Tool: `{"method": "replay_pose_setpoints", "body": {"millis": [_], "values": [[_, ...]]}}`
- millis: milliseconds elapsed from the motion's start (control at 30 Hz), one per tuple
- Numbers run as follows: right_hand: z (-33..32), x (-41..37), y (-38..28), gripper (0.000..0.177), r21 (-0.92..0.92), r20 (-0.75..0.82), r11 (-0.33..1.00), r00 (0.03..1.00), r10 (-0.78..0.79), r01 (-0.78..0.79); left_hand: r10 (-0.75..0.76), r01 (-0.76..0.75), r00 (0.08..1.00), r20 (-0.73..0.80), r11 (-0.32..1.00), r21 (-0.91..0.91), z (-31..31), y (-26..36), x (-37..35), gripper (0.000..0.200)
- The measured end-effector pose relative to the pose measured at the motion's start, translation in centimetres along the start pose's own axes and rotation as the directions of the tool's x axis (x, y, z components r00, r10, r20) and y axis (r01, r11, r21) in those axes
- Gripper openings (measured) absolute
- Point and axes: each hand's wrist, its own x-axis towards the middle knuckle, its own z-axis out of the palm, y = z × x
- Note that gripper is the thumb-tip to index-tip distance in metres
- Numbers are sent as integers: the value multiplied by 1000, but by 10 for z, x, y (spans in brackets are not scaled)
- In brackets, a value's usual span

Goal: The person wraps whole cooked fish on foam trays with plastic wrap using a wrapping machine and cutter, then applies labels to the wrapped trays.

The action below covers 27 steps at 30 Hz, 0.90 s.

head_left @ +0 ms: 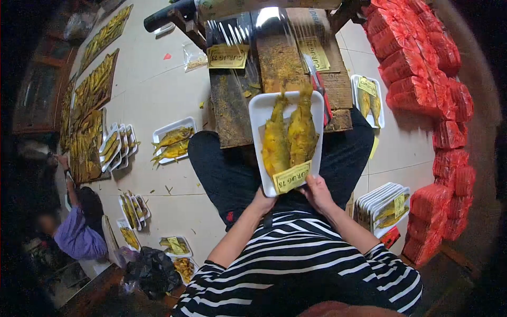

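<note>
Both forearms reach forward from black-and-white striped sleeves [388,264], angling inward so the hands meet the near end of a rectangular white foam tray [256,113] above the lap. The bare right hand [320,193] pinches the tray's near right corner, its thumb up at the rim and its other fingers mostly hidden below. The bare left hand [264,201] sits at the near left corner, partly beneath it; how tightly its fingers close I cannot tell.

The tray extends forward from the grip, its far end over a stained brown wooden work stand [232,119]. Two yellow whole fish [275,145] lie lengthwise in it, side by side, tails pointing away from the hands. A yellow printed paper label [292,177] crosses their near ends, just beside the right thumb. A slim red-handled tool [323,100] lies on the stand, right of the tray.
</note>
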Motion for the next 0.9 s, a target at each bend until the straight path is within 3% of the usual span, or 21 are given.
{"method": "replay_pose_setpoints", "body": {"millis": [67, 100, 133, 200, 267, 300, 333, 367, 433, 467, 500, 533, 567, 600, 633, 667, 733, 767, 833, 867, 900], "values": [[-22, 7, 7, 30, -571, -18, 818, 995, -98, 70, -155, 229, 963, 219, 899, -373, -11, 20, 2, 54], [-24, 9, 7, 29, -618, -1, 761, 968, -252, 198, -93, 195, 956, 278, 912, -362, -11, 34, 4, 55], [-25, 9, 2, 27, -696, 32, 689, 968, -249, 200, -35, 162, 941, 336, 920, -356, -4, 52, 2, 57], [-28, 11, -8, 35, -830, 105, 517, 969, -224, 210, -90, 80, 994, 58, 985, 150, 5, 55, 8, 60], [-11, 18, -31, 46, -791, 244, 364, 799, -550, 492, -5, 89, 988, -157, 842, 533, 24, 76, 12, 55], [0, 25, -48, 52, -752, 310, 251, 663, -681, 609, 147, -26, 973, -176, 834, 551, 7, 54, 30, 50], [9, 37, -71, 63, -712, 325, 290, 666, -672, 640, 259, -103, 950, -177, 791, 603, 8, 56, 30, 51], [22, 49, -89, 58, -714, 315, 253, 623, -716, 653, 360, -166, 917, -172, 737, 655, 12, 60, 28, 52], [63, 61, -139, 39, -716, 135, 458, 748, -650, 527, 480, -234, 865, -144, 640, 731, 32, 93, 11, 67], [58, 83, -148, 35, -651, 225, 449, 721, -656, 612, 598, -357, 800, -53, 544, 759, 34, 101, 8, 76], [61, 92, -166, 36, -600, 233, 583, 817, -528, 548, 701, -466, 712, 40, 430, 774, 34, 111, 5, 85], [66, 95, -181, 36, -552, 250, 702, 893, -374, 449, 700, -616, 713, 34, 604, 506, 44, 141, 5, 93], [75, 91, -194, 37, -640, 318, 553, 840, -440, 533, 739, -717, 654, 161, 538, 444, 45, 178, 9, 93], [86, 82, -207, 37, -702, 394, 387, 779, -488, 598, 659, -688, 725, 199, 693, 214, 49, 212, 6, 85], [110, 63, -218, 37, -607, 516, 182, 558, -650, 773, 637, -692, 713, 291, 705, 155, 59, 248, -3, 73], [123, 47, -226, 41, -450, 457, 369, 565, -687, 813, 676, -722, 671, 305, 689, 60, 66, 270, -12, 55], [122, 34, -237, 48, -393, 508, 373, 536, -674, 841, 636, -726, 641, 430, 685, 69, 77, 303, -20, 43], [107, 27, -227, 48, -287, 527, 499, 570, -631, 818, 560, -649, 723, 405, 751, 121, 75, 307, -14, 44], [80, 22, -203, 41, -556, 642, 149, 536, -548, 818, 284, -387, 871, 401, 900, 201, 50, 309, 25, 55], [75, 14, -193, 38, -545, 635, 310, 625, -455, 779, 349, -434, 874, 337, 874, 219, 44, 302, 45, 56], [77, 7, -192, 35, -530, 724, 247, 584, -366, 811, 397, -446, 892, 216, 851, 278, 39, 295, 63, 56]]}}
